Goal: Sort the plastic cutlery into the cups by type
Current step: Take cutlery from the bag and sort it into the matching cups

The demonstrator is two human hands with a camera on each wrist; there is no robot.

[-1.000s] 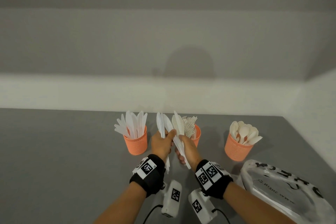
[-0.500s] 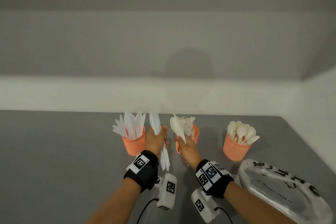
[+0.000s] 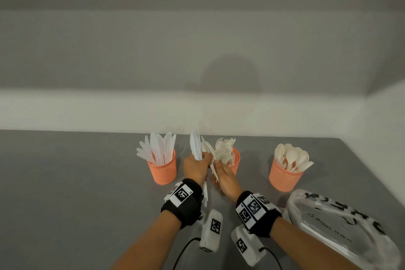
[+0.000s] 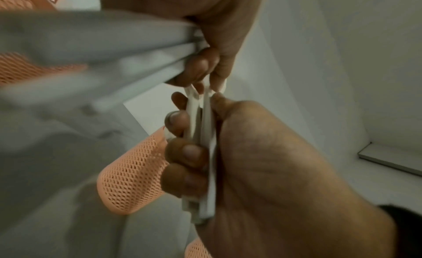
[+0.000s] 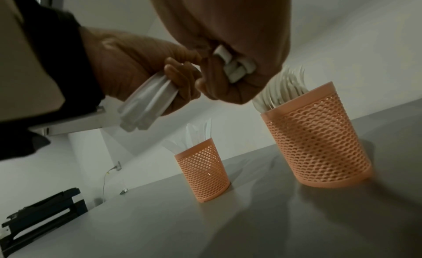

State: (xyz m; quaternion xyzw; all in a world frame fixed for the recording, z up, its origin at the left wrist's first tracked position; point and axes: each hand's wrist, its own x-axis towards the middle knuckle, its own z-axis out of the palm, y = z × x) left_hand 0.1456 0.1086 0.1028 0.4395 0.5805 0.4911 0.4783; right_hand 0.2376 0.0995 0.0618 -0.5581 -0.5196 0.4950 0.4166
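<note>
1. The bundle of knives (image 3: 195, 148) stands nearly upright in your left hand (image 3: 195, 167), blades up and handles running down past your wrist. Its long axis already matches the way cutlery sits in the cups.
2. The knife cup (image 3: 163, 169) lies just to the left of that hand, on the gray table (image 3: 65, 193). Your left hand is the nearer one, so I judge the bundle's short trip is sideways to the left, then down.
3. Your left fingers (image 4: 182, 157) are curled tightly round the handles, with the thumb closing the other side.
4. Your right hand (image 3: 224, 178) sits just beside the left, touching or nearly so. It grips a few cream pieces (image 3: 211, 158) with its fingers wrapped round the handle ends. From the head view they look like spoons, but I cannot tell for sure.
5. The fork cup (image 3: 232, 161) stands directly behind your right hand, close to it.
6. The spoon cup (image 3: 285, 176) stands well apart to the right. If those pieces are spoons, your right hand has the longer reach.
7. A clear plastic bag (image 3: 341, 226) lies in front of the spoon cup, near your right forearm.
</note>
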